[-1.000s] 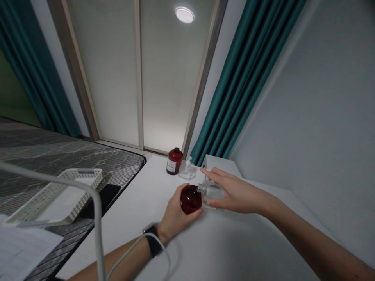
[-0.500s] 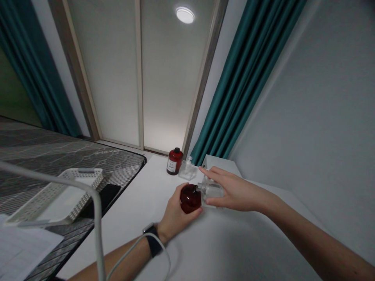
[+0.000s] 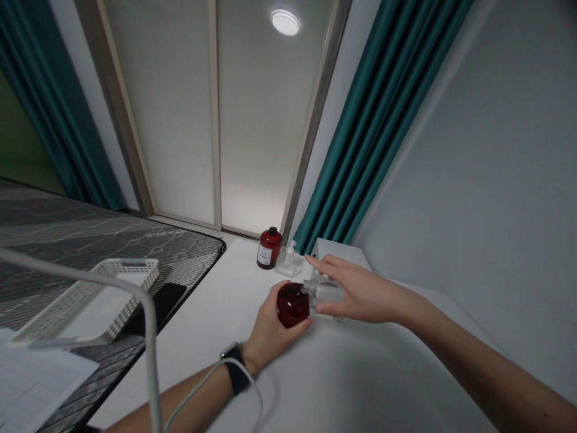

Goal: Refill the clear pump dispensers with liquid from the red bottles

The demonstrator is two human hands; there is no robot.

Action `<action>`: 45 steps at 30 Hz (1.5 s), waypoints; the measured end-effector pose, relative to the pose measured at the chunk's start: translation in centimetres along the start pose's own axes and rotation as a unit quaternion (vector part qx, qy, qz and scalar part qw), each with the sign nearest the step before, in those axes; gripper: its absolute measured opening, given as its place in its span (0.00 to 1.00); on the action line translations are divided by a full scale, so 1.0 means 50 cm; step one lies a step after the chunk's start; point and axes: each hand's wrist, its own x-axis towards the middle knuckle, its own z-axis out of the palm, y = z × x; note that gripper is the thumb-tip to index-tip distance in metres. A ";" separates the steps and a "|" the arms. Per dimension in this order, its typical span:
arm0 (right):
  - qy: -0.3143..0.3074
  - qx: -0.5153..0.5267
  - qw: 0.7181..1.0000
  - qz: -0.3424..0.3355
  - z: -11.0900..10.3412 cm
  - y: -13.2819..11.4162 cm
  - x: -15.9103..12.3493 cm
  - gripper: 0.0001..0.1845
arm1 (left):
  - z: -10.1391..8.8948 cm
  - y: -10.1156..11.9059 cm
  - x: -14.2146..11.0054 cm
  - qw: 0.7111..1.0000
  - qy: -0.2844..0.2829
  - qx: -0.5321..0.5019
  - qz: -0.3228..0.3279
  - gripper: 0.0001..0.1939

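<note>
My left hand [image 3: 269, 328] is wrapped round a dark red-brown bottle [image 3: 293, 305] over the white tabletop. In my right hand [image 3: 345, 291] is a clear bottle [image 3: 329, 293], tipped on its side. Its neck points left and meets the mouth of the dark bottle. Clear liquid seems to be inside it, though my fingers cover part of its body. Beyond my hands stand a red-brown bottle [image 3: 269, 248] with a black cap and white label, and a clear pump bottle [image 3: 289, 261] beside it.
To the left, a white perforated basket [image 3: 106, 300], a black flat object [image 3: 166, 299] and paper sheets [image 3: 40, 385] lie on a grey patterned surface. A pale bent tube [image 3: 146, 307] crosses the near left. A white box [image 3: 342, 252] stands at the back of the white table [image 3: 297, 385].
Almost nothing differs. My right hand and the clear bottle have shifted up very slightly; the dark bottle stays in my left hand.
</note>
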 end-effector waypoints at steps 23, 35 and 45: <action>0.002 -0.015 1.000 -0.014 -0.009 -0.004 0.009 0.47 | -0.001 0.004 -0.001 1.000 -0.003 -0.015 -0.023 0.35; 0.004 -0.005 1.000 -0.017 -0.011 -0.007 0.010 0.47 | -0.004 0.014 0.001 0.999 0.008 -0.020 -0.024 0.35; -0.002 -0.020 1.000 -0.023 -0.014 -0.008 0.012 0.47 | -0.001 0.011 0.000 1.000 0.016 -0.017 -0.017 0.34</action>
